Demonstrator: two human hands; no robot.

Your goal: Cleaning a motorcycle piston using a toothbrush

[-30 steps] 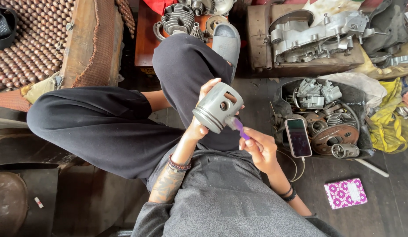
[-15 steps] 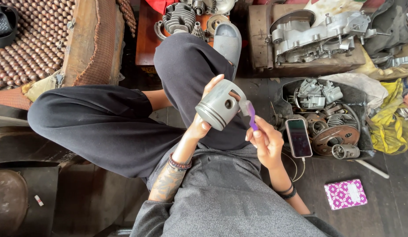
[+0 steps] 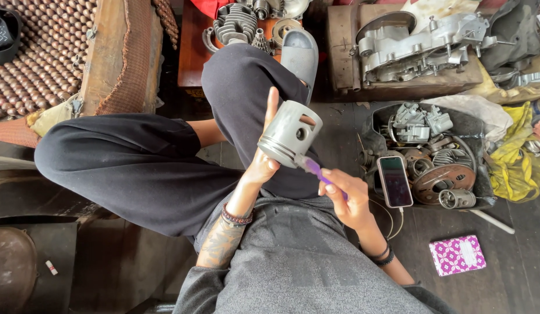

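Partly, right hand (image 3: 345, 197) hides purple tool (image 3: 314, 170).

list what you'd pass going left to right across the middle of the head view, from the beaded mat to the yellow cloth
beaded mat → left hand → piston → purple tool → right hand → phone → yellow cloth

A small engine repair workshop, worked on the floor; a metal crankcase half (image 3: 421, 43) sits on a wooden block (image 3: 345, 52); just below it, a black tray (image 3: 381, 116) of greasy engine parts; left of it, a finned cylinder (image 3: 238, 23); dark, stained floorboards (image 3: 525, 232).
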